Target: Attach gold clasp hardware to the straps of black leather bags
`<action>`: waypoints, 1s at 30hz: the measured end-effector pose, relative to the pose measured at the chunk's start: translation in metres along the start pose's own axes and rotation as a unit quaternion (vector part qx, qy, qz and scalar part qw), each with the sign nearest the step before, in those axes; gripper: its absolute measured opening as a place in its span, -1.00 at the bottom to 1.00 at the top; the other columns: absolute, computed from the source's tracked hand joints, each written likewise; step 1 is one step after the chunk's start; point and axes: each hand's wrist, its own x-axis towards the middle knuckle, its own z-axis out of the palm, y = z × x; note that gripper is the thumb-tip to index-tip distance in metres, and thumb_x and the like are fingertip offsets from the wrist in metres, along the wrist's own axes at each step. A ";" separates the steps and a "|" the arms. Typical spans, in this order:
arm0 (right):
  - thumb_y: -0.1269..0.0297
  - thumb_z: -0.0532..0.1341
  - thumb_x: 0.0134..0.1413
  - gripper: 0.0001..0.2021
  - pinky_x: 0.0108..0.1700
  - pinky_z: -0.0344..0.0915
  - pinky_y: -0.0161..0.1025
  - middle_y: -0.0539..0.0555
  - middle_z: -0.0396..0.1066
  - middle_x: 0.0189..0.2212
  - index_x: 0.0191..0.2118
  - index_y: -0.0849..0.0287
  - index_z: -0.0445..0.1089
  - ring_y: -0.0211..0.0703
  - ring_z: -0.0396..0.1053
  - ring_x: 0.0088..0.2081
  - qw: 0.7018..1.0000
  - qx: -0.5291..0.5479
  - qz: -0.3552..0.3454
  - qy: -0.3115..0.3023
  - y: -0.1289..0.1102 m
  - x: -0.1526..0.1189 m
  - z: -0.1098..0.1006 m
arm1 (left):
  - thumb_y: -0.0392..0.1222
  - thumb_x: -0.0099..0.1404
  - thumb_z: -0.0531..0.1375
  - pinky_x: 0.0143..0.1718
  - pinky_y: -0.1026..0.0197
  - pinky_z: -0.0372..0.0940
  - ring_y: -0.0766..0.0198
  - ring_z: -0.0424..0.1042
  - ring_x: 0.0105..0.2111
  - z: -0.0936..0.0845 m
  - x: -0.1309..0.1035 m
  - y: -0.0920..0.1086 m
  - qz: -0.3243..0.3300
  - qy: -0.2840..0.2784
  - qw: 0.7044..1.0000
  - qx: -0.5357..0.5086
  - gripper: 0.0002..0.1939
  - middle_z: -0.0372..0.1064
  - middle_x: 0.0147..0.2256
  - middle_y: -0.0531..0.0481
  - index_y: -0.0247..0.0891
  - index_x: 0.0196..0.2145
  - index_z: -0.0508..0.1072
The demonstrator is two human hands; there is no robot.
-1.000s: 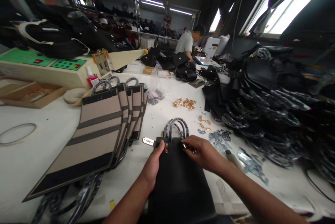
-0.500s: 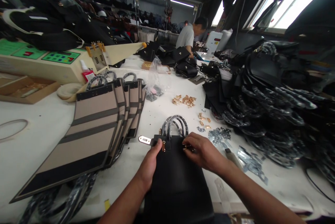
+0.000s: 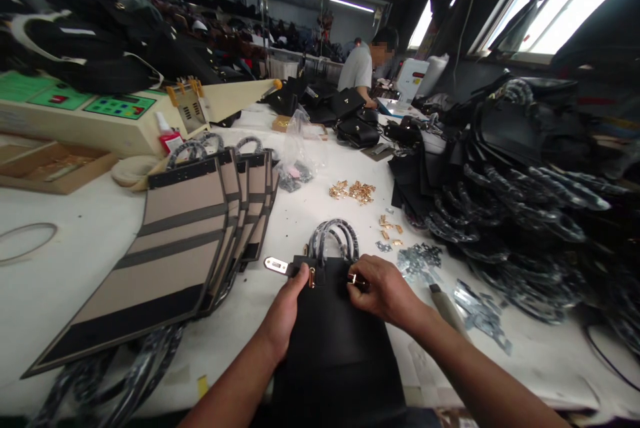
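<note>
A black handbag (image 3: pixel 340 341) lies in front of me, its plastic-wrapped handles (image 3: pixel 334 238) pointing away. My left hand (image 3: pixel 284 311) grips the bag's upper left side, thumb on the front panel near a gold fitting (image 3: pixel 312 277). From that corner a strap with a pale metal end plate (image 3: pixel 276 265) sticks out to the left. My right hand (image 3: pixel 380 288) is closed at the upper right of the bag, pinching a small gold metal fitting (image 3: pixel 356 279) against the front. Its fingers partly hide that piece.
Striped bag panels (image 3: pixel 170 235) overlap on the left. Gold fittings (image 3: pixel 361 193) and metal plates (image 3: pixel 419 261) lie on the white table (image 3: pixel 300 215). A pile of black bags (image 3: pixel 520 141) fills the right. A machine (image 3: pixel 120 111) stands far left; a person (image 3: pixel 357 68) works beyond.
My right fingers have shifted slightly at the bag's upper right, and more of the gold fitting shows. My left hand keeps its hold. The person behind has moved a little.
</note>
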 end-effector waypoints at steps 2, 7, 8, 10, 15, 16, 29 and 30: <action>0.40 0.26 0.10 -0.94 -0.22 0.19 -0.25 -0.05 0.37 -0.40 -0.31 0.10 0.40 -0.23 0.30 -0.32 1.000 0.016 0.001 -0.021 0.000 0.000 -0.004 | 0.07 0.38 0.27 0.15 -0.17 0.43 -0.16 0.59 -0.01 0.001 -0.001 0.000 0.009 0.008 1.000 0.003 -0.39 0.62 -0.06 -0.25 -0.26 0.28 0.36; 0.36 0.26 0.22 -0.90 -0.14 0.27 -0.26 -0.02 0.45 -0.25 -0.16 0.04 0.46 -0.22 0.38 -0.21 0.991 0.085 0.045 -0.091 -0.003 0.002 -0.018 | 0.04 0.41 0.23 0.14 -0.15 0.44 -0.15 0.59 -0.01 0.003 -0.002 0.002 0.034 0.014 0.999 0.017 -0.45 0.61 -0.03 -0.23 -0.24 0.26 0.38; 0.37 0.26 0.21 -0.88 -0.13 0.27 -0.26 -0.02 0.45 -0.24 -0.15 0.04 0.46 -0.22 0.38 -0.21 0.990 0.086 0.054 -0.098 -0.004 0.003 -0.020 | 0.03 0.42 0.23 0.14 -0.14 0.44 -0.14 0.59 -0.01 0.003 -0.002 0.003 0.039 0.011 0.999 0.021 -0.46 0.61 -0.03 -0.23 -0.24 0.25 0.39; 0.38 0.27 0.20 -0.88 -0.13 0.27 -0.25 -0.03 0.45 -0.24 -0.16 0.05 0.46 -0.22 0.38 -0.21 0.989 0.077 0.067 -0.111 -0.007 0.006 -0.024 | 0.03 0.42 0.23 0.14 -0.13 0.44 -0.14 0.59 -0.01 0.002 -0.002 0.002 0.043 0.002 0.999 0.026 -0.48 0.60 -0.02 -0.23 -0.24 0.23 0.42; 0.40 0.25 0.19 -0.91 -0.18 0.25 -0.25 -0.03 0.44 -0.29 -0.22 0.09 0.47 -0.23 0.37 -0.26 0.988 0.026 0.078 -0.128 -0.017 0.016 -0.026 | 0.05 0.39 0.26 0.15 -0.11 0.44 -0.13 0.58 0.01 -0.004 -0.001 0.000 0.040 -0.007 0.999 0.035 -0.50 0.61 -0.02 -0.22 -0.25 0.18 0.47; 0.42 0.24 0.18 -0.91 -0.18 0.24 -0.25 -0.02 0.44 -0.29 -0.23 0.10 0.47 -0.23 0.37 -0.26 0.988 0.012 0.078 -0.131 -0.019 0.017 -0.027 | 0.06 0.39 0.27 0.15 -0.11 0.43 -0.13 0.58 0.01 -0.005 -0.001 -0.001 0.040 -0.005 0.999 0.036 -0.51 0.61 -0.03 -0.22 -0.26 0.16 0.49; 0.37 0.29 0.22 -0.87 -0.05 0.33 -0.18 0.04 0.56 -0.20 -0.13 0.08 0.54 -0.08 0.50 -0.12 0.988 -0.011 0.109 -0.105 -0.020 0.012 -0.008 | 0.08 0.36 0.29 0.21 0.01 0.38 -0.08 0.48 0.15 -0.015 0.004 -0.001 0.084 0.004 0.993 0.082 -0.53 0.60 -0.01 -0.20 -0.34 0.04 0.57; 0.36 0.30 0.21 -0.84 -0.04 0.34 -0.18 0.04 0.58 -0.18 -0.10 0.07 0.54 -0.09 0.51 -0.12 0.989 0.004 0.124 -0.082 -0.019 0.010 -0.005 | 0.09 0.37 0.28 0.21 0.00 0.37 -0.08 0.48 0.15 -0.016 0.005 -0.001 0.082 -0.001 0.993 0.084 -0.53 0.60 0.00 -0.20 -0.34 0.04 0.57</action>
